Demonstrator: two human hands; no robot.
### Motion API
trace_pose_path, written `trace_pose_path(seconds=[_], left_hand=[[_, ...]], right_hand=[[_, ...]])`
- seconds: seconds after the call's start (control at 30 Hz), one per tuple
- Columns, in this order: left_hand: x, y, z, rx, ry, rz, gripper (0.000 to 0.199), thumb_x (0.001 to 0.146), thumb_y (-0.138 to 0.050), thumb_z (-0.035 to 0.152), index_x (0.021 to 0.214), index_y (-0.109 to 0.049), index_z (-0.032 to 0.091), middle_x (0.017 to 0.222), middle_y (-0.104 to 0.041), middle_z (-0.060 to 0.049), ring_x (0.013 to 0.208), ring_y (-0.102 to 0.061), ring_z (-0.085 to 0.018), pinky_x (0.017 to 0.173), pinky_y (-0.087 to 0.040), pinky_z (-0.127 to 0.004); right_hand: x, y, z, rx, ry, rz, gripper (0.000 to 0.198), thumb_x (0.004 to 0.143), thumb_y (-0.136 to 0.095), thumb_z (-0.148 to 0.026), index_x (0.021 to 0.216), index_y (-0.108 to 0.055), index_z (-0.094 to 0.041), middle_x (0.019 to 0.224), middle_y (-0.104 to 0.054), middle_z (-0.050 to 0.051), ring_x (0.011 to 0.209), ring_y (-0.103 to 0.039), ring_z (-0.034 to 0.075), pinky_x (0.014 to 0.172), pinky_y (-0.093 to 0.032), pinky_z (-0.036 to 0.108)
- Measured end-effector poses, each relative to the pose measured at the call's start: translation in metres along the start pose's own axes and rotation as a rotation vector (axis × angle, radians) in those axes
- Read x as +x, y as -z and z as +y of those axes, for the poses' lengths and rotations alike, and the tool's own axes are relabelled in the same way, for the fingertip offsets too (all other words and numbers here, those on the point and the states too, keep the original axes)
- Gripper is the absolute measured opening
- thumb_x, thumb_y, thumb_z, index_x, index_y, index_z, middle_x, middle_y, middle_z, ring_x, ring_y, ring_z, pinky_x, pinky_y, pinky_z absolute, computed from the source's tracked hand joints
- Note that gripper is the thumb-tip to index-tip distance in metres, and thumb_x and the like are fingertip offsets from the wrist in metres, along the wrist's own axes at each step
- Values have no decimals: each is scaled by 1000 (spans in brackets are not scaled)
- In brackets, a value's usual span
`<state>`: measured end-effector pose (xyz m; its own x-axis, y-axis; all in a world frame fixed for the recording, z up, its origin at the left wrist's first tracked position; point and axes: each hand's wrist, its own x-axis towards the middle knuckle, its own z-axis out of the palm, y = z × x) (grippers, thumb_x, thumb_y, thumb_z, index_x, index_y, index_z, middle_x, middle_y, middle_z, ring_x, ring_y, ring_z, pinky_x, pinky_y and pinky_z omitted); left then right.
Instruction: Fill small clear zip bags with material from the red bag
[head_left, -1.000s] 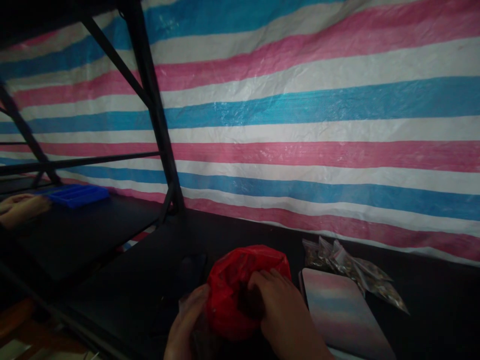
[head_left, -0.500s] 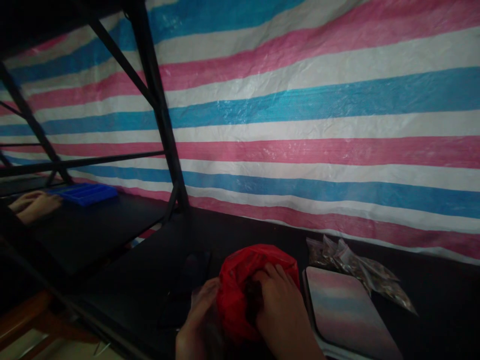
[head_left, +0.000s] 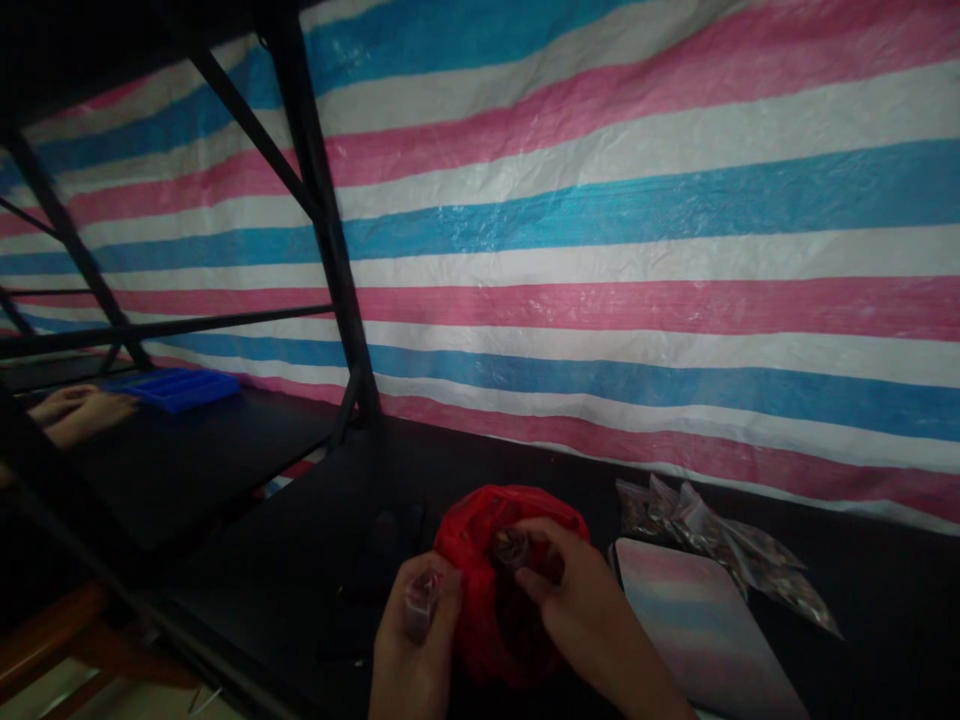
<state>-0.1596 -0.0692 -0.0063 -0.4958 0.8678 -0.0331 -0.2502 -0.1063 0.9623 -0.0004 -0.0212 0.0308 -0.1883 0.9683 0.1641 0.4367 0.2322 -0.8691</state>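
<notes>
A red plastic bag point(head_left: 469, 630) stands on the black table with its mouth open, and dark contents show dimly inside. At its left rim, my left hand point(head_left: 416, 625) is closed around a small clear plastic bag point(head_left: 421, 600) whose top gapes upward. Over the red bag's mouth, my right hand point(head_left: 562, 575) pinches a clump of small brownish pieces point(head_left: 511, 548), too dark to identify. Right of the red bag lies a flat device with a shiny top point(head_left: 697, 610) that reflects the striped sheet.
Several filled zip bags point(head_left: 712, 530) lie behind the shiny device. A dark flat object point(head_left: 394, 530) sits left of the red bag. Black metal posts point(head_left: 330, 240) divide the tables. Further left, another person's hands point(head_left: 86, 410) are beside a blue tray point(head_left: 184, 390). A striped sheet point(head_left: 600, 300) hangs behind.
My right hand has risen out of the red bag with the brownish clump. My left hand has turned and lifted, bringing the small clear bag's open top into view.
</notes>
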Motion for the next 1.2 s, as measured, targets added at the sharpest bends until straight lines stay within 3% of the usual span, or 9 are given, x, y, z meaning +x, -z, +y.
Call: trace_pose_path(seconds=[0.1,0.3,0.5,0.6,0.77,0.9,1.03,1.1,1.2], left_hand=[[-6,-7,1,155,-130,33,45,72,-88,61,89,-70,24,76,-69,5,70,-63,-14,67,-51,-21],[0,-1,-7,395,-203,-136,37,81,-80,58,92,-72,23,82,-75,-1,74,-70,-20,68,-56,-26],[-2,-2,-9,300,-126,-214,32,78,-81,44,100,-74,23,91,-82,-4,83,-77,-24,75,-60,-30],[-7,-8,-5,241,-106,-180,29,78,-79,40,101,-74,23,90,-82,-2,82,-77,-23,73,-59,-29],[-7,-11,-1,256,-72,-208,35,77,-82,43,103,-71,22,95,-81,-4,91,-78,-26,74,-58,-31],[-10,-14,1,270,-114,-90,34,79,-79,51,98,-70,23,91,-79,-2,84,-74,-23,73,-55,-30],[-14,-16,5,260,-132,-2,39,77,-80,59,91,-67,24,77,-73,2,72,-68,-20,68,-53,-28],[-15,-15,8,265,-134,50,39,78,-78,59,91,-65,25,74,-70,2,69,-66,-20,66,-53,-28],[-17,-14,11,337,-147,132,37,82,-72,59,91,-61,25,73,-68,2,69,-66,-21,68,-52,-31]], right_hand=[[0,11,-9,65,43,-29,42,83,-59,-8,120,-74,-24,125,-78,5,120,-71,25,113,-48,44],[-13,18,-33,3,140,-110,50,81,-58,-4,122,-74,-26,130,-74,4,125,-67,23,114,-46,41],[-18,12,-50,-200,289,-230,59,80,-50,2,118,-79,-32,125,-70,3,117,-67,22,99,-52,33],[-18,11,-56,-266,340,-277,66,76,-49,3,120,-78,-37,123,-69,1,115,-67,21,91,-52,29],[-19,9,-57,-314,356,-271,66,75,-48,4,120,-77,-35,126,-69,0,117,-67,19,97,-50,29],[-17,10,-56,-285,372,-246,60,82,-48,3,120,-76,-33,130,-70,1,118,-68,20,102,-52,33],[-11,21,-48,-252,318,-68,47,97,-45,-4,123,-75,-30,138,-66,4,125,-65,22,108,-50,38],[-9,29,-38,-294,237,-32,46,95,-47,-3,122,-76,-26,135,-68,6,123,-66,24,109,-50,40],[-9,35,-19,-370,157,-115,52,83,-50,5,115,-79,-24,124,-74,6,119,-67,25,112,-46,43]])
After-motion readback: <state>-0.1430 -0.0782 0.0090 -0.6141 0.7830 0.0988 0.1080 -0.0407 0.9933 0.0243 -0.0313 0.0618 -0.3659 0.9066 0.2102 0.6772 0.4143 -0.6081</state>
